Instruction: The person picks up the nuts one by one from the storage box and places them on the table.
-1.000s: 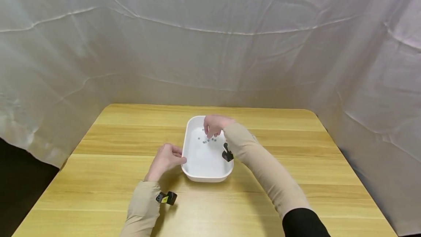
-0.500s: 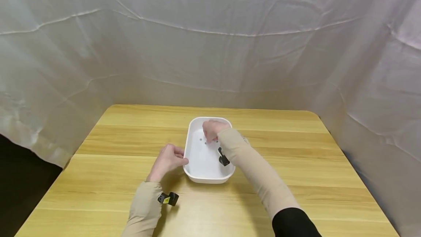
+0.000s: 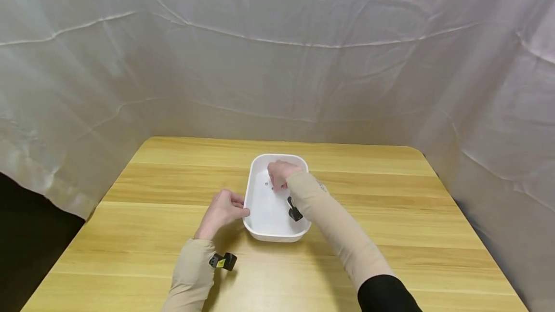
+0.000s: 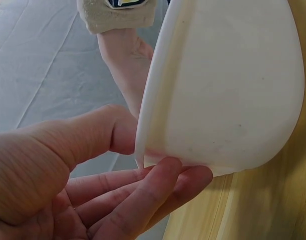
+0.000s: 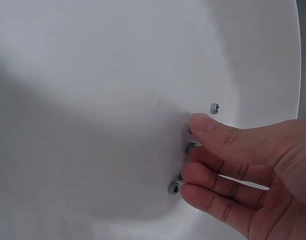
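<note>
My left hand (image 3: pixel 220 212) holds the left side of a white tray (image 3: pixel 265 215), thumb at the rim and fingers against the outer wall, as the left wrist view shows. Inside the tray's far half, my right hand (image 3: pixel 279 173) reaches down to the floor. In the right wrist view its thumb and fingers lie apart from each other, the tips right at several small metal nuts (image 5: pixel 173 188). Another nut (image 5: pixel 215 108) lies beyond the thumb. Part of the nuts is hidden behind the fingers.
The tray stands on a wooden table (image 3: pixel 390 196) with rounded far corners. A pale grey curtain (image 3: pixel 277 81) hangs behind it and along both sides. Small black cameras (image 3: pixel 223 261) sit on both wrists.
My right hand has come nearer and down onto the nuts, and fewer of them show in the head view. My left hand keeps its hold on the tray's side.
</note>
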The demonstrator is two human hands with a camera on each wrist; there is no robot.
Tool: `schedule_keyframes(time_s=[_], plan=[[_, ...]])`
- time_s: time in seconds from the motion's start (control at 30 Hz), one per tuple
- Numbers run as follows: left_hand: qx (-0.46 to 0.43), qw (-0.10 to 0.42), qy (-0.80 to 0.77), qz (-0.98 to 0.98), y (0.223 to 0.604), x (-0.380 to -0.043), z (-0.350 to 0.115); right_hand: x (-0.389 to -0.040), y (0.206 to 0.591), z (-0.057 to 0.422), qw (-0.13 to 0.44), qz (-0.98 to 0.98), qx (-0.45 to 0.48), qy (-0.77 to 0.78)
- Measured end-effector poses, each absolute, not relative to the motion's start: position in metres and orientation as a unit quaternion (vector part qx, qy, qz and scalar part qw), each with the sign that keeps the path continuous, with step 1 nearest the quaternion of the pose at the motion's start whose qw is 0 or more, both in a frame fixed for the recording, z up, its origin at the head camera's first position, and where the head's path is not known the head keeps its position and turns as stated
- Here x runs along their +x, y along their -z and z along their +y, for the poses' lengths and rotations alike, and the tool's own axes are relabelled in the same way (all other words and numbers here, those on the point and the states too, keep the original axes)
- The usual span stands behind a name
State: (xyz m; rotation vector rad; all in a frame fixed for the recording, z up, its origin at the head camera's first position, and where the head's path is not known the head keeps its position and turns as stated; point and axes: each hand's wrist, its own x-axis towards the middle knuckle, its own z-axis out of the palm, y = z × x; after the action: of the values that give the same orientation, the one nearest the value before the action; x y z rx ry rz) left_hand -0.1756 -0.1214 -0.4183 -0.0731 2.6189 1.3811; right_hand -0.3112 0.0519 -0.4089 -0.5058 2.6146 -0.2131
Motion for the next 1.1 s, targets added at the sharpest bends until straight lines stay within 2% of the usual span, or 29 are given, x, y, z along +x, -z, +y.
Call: schedule_keyframes(time_s=[1.1], plan=[[-0.026, 0.092, -0.466, 0.880, 0.4192, -0.1783, -0.1220, -0.3117, 0.4119, 0.0518, 0.238, 0.952, -0.175, 0.079]])
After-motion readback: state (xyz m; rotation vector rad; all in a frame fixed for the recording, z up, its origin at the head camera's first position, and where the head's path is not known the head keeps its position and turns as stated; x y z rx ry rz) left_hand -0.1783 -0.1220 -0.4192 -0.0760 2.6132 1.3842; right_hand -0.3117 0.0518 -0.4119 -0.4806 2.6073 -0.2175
